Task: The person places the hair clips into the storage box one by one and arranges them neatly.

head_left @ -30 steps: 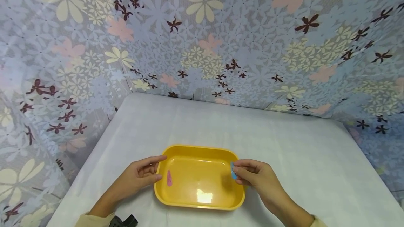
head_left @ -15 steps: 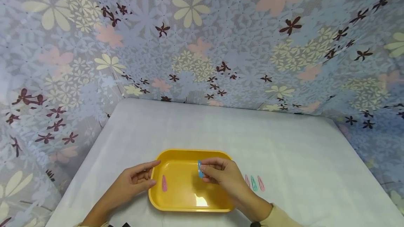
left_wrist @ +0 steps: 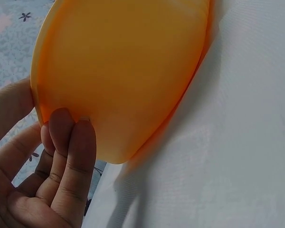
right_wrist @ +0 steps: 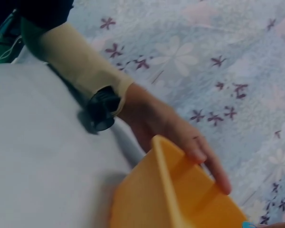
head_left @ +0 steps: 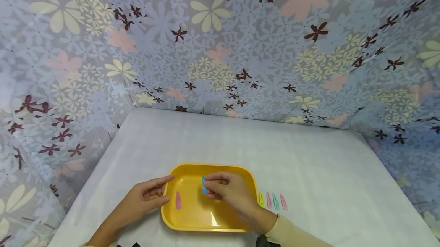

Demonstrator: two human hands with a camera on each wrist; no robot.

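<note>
right hand point(head_left: 228, 189) pinches the blue clip point(head_left: 204, 186) over the tray point(head_left: 192, 216); left hand point(head_left: 146, 196), finger and thumb spread, touches its rim. seemingly mid-placement; next calls for lowering, then letting go.

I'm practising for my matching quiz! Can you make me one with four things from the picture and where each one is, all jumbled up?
Things
1. Blue clip
2. Yellow clip
3. Green clip
4. Left hand

Places
A. Between two pink clips
B. Touching the left end of the yellow tray
C. Pinched by the right hand, over the tray
D. On the white table, nearest the tray in its row

Right pairs: 1-C, 2-D, 3-A, 4-B
</note>
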